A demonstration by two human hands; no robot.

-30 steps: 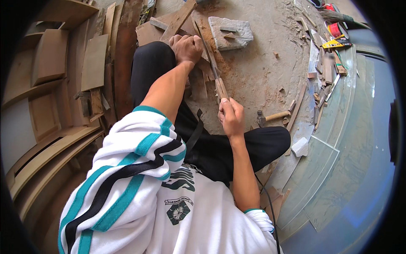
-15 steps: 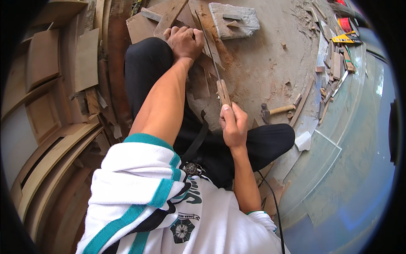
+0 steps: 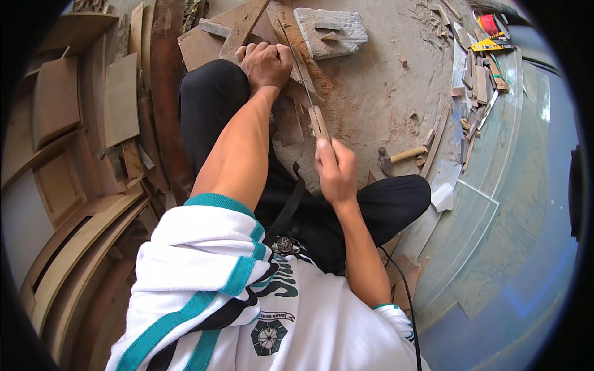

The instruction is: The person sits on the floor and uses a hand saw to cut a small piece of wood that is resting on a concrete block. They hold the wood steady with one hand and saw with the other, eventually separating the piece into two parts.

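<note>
My right hand (image 3: pixel 336 168) is closed round the wooden handle of a handsaw (image 3: pixel 318 122), thumb along its top. The saw's narrow blade points away from me and lies along the pale edge of some wood. My left hand (image 3: pixel 266 67), fingers curled, presses down just left of the blade, beside my bent knee. Under its knuckles runs a wooden strip (image 3: pixel 246 28), slanting up to the right; the fingertips are hidden. Brown boards (image 3: pixel 204 44) lie beneath and around this hand. Orange-brown sawdust (image 3: pixel 328 77) is spread right of the blade.
A whitish stone block (image 3: pixel 331 43) carries two small wood pieces. A hammer (image 3: pixel 402 157) lies right of my right hand. Further right are wood offcuts (image 3: pixel 479 83), a yellow-and-black tool (image 3: pixel 492 46) and glass sheets (image 3: pixel 482 229). Stacked wooden panels (image 3: pixel 59 102) line the left.
My right hand and the saw have shifted slightly, the handle now a little farther forward and left. My left hand keeps its hold on the wood. The whole view has shifted slightly.
</note>
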